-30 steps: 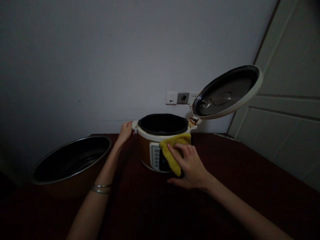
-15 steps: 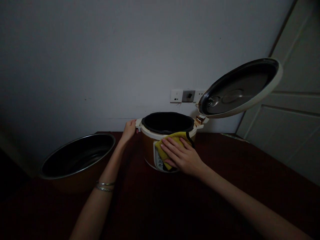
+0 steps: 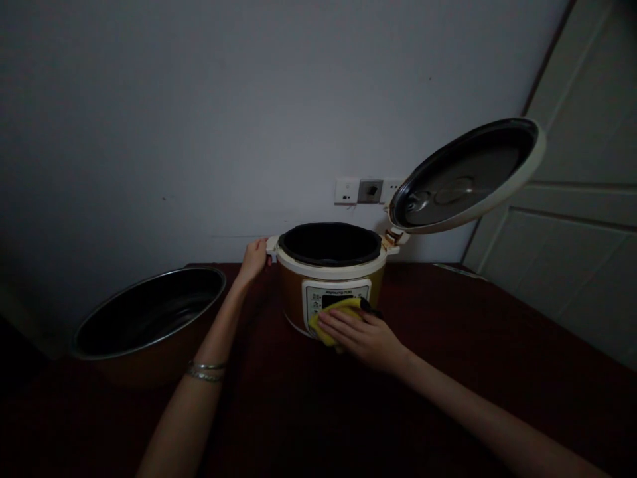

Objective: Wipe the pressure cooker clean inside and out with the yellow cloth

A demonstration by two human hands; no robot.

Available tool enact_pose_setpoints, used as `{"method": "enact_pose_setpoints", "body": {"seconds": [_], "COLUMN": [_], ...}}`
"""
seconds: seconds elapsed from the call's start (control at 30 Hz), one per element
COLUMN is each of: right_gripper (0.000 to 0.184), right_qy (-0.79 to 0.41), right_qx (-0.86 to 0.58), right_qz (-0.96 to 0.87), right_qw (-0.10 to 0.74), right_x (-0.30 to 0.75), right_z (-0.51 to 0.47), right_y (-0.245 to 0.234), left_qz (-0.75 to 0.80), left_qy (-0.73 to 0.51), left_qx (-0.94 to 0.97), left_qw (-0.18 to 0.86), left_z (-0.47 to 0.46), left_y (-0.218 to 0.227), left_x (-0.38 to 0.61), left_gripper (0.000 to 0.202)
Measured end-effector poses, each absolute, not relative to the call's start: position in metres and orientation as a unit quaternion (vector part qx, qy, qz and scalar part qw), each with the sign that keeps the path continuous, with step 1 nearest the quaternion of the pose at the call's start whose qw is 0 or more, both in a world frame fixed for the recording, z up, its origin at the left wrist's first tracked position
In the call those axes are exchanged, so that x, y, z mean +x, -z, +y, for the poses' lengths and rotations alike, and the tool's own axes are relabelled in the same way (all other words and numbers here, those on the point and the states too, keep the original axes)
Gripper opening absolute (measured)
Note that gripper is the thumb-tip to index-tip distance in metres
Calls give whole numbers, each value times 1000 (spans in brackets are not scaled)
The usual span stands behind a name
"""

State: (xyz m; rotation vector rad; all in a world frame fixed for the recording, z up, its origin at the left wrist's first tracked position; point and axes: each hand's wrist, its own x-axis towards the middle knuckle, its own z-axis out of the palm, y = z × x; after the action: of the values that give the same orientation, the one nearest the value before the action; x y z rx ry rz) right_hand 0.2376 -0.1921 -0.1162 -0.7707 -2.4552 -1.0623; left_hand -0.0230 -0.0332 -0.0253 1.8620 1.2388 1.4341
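Note:
An electric cooker (image 3: 293,292) with a brown body and white rim stands near the wall, its lid (image 3: 468,179) raised to the right on a hinge. My left hand (image 3: 255,257) is closed around the white handle (image 3: 271,245) on the cooker's left side. Against the lower part of the front control panel (image 3: 311,290), my right hand (image 3: 365,337) presses a yellow cloth (image 3: 326,325) with a dark edge. The panel's top and its printed markings show above the cloth. Inside the cooker it is too dark to make out details.
On the left lies a tilted inner pot (image 3: 149,345) with a dark inside and metal rim. The dark red table (image 3: 448,318) meets a pale wall with sockets (image 3: 371,191) behind the cooker. A panelled door (image 3: 562,232) stands at the right.
My right hand has slid the yellow cloth down the cooker's front, uncovering the rim and the top of the control panel. My left hand stays on the handle. The view has shifted slightly.

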Motion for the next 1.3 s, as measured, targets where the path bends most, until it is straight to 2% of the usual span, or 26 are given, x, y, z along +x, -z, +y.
{"method": "enact_pose_setpoints", "body": {"seconds": [0.13,0.2,0.43,0.5,0.7,0.8,1.1,1.2,1.3], "right_gripper": [49,49,53,50,46,46,53,51,51], "right_qy": [382,380,342,341,379,386,334,339,349], "right_qx": [-309,-322,-293,-288,-327,-330,-271,-267,-281], "right_qz": [-839,-829,-869,-873,-831,-822,-883,-882,-865], "right_qw": [235,254,206,196,242,258,189,190,227], "right_x": [208,194,197,203,187,172,193,206,212], "right_z": [-186,-184,-193,-196,-185,-177,-191,-194,-191], "right_y": [78,74,129,131,72,59,142,138,105], "left_qz": [450,450,443,449,448,446,446,450,448], "left_qy": [-521,-517,-520,-521,-523,-520,-524,-524,-520], "left_qx": [684,689,694,687,691,695,693,687,691], "left_qw": [240,235,225,235,218,219,217,226,227], "left_z": [-33,-33,-32,-33,-35,-34,-32,-34,-35], "left_y": [25,25,25,24,23,23,24,24,24], "left_x": [-23,-24,-25,-24,-22,-23,-24,-23,-23], "left_gripper": [29,30,30,30,30,31,30,30,31]}}
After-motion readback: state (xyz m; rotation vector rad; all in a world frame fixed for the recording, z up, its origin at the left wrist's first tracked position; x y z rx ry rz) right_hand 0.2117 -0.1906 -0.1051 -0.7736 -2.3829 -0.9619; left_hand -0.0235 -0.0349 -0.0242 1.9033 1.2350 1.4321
